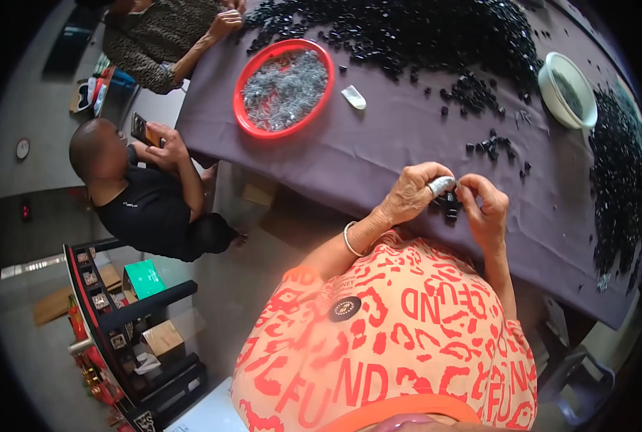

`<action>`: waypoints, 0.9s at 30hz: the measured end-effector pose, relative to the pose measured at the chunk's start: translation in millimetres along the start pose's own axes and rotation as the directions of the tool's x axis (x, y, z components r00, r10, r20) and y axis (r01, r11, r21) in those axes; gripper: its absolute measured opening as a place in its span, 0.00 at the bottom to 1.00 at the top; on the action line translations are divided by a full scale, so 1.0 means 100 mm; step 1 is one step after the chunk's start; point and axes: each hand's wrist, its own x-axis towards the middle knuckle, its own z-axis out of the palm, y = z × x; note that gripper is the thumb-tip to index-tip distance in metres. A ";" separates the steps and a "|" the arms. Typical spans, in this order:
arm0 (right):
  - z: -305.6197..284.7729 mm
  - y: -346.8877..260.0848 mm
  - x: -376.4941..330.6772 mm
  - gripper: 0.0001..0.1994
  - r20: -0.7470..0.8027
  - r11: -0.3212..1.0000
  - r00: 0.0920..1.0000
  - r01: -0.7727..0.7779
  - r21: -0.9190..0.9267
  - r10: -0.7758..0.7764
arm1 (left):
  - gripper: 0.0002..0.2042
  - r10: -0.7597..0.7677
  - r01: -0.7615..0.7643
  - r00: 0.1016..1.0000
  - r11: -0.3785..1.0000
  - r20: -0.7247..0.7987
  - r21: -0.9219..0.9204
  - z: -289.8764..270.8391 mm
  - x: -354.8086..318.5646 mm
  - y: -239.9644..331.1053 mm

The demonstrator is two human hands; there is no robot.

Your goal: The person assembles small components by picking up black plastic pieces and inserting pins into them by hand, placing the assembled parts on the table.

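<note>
Whatever sits between my left hand and my right hand is too small to make out, and both partly hide the black pieces beneath. The far edge of my view cuts off the black heap and, at left, the co-worker in a patterned top. What fills the pale bowl, far right, I can't tell.

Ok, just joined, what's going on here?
At the near edge of the purple tablecloth, the left hand, with a silver wrap on one digit, and the right hand nearly meet, small black pieces between them. Whatever is pinched is too small to tell. Farther back are a black heap, a red basin of clear bits and a pale bowl. Off left, someone holds a phone.
</note>
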 end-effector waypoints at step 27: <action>0.02 0.04 0.00 0.02 0.048 0.955 0.974 -0.225 0.191 0.220 | 0.10 -0.102 0.135 0.989 0.921 0.107 -0.367 -0.01 0.08 -0.17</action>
